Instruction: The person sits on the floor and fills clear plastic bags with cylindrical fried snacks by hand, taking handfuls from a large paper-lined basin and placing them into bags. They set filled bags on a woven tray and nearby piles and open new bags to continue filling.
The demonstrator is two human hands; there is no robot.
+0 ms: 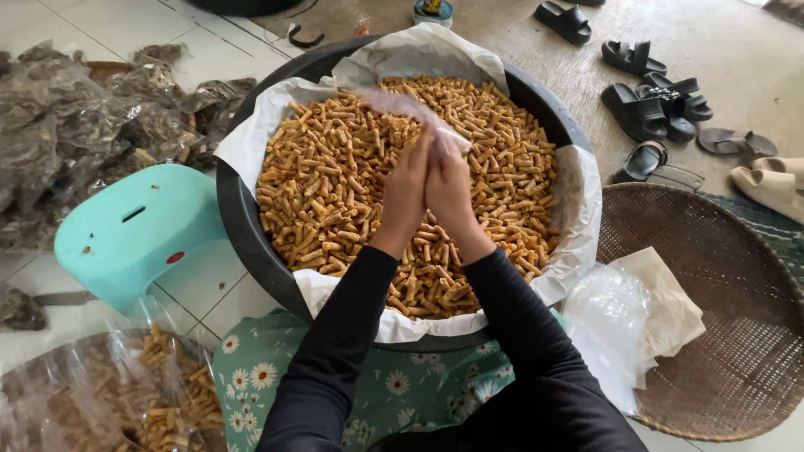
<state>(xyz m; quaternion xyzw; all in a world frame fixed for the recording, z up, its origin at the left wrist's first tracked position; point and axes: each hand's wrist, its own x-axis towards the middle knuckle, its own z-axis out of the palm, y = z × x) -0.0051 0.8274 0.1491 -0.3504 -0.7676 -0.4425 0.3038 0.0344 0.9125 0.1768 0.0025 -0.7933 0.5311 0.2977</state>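
Clear plastic bag gripped between both hands' fingers, left hand, right hand, over snack-filled basin

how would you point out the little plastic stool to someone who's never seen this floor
Start at the big black basin of golden snack sticks in the middle of the floor. Just left of it, against its rim, stands the stool. It is the only pale turquoise thing there, with a slot in its top.

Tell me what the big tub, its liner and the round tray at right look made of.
Tub: likely plastic; smooth, dark, matte rim.
Liner: probably paper, white and crumpled; could be thin plastic.
Round tray: woven bamboo or rattan; brown weave visible.
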